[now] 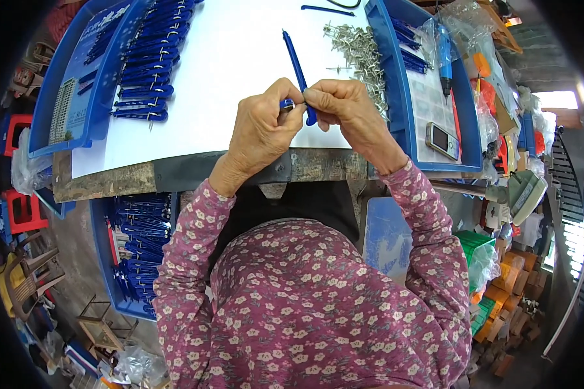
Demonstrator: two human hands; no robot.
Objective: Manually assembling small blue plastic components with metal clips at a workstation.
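Note:
Over the white sheet (220,71), both my hands work at one long, thin blue plastic part (293,58), its narrow end pointing away from me. My left hand (263,123) is closed around its near end, and a short blue piece (286,104) also shows between those fingers. The right hand (347,107) pinches at the same spot with thumb and forefinger; whatever small thing lies between them is mostly hidden. Right of the hands is a pile of small silvery metal pins (357,52). To the left, blue parts with metal pins (146,78) lie stacked in a row.
Blue trays flank the sheet: the left tray (104,97) holds more blue parts; the right tray (399,84) has blue parts, a mobile phone (442,141) and a blue powered screwdriver (444,61). Below the table edge, another tray (100,259) is filled with blue parts.

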